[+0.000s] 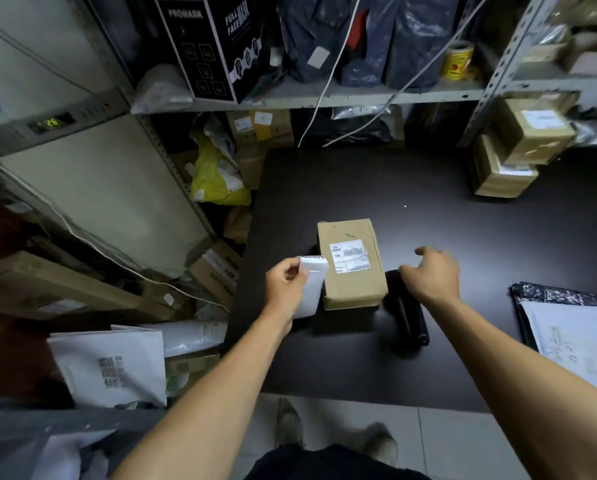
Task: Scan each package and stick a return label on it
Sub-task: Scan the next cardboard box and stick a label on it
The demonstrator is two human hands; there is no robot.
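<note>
A small brown cardboard package (pixel 350 268) with a white shipping label on top lies in the middle of the dark table (pixel 428 209). Just left of it, my left hand (pixel 285 289) pinches a white return label (pixel 312 289) that hangs curled down beside the package's left edge. My right hand (pixel 432 273) hovers to the right of the package with loosely spread fingers and holds nothing. Under that hand a black handheld scanner (pixel 408 317) lies on the table, touching the package's right side.
Two stacked brown boxes (pixel 511 157) stand at the table's far right. A grey mailer bag with papers (pixel 574 327) lies at the right edge. Metal shelves (pixel 324 97) with bags and a black mask box are behind. Parcels crowd the floor at left.
</note>
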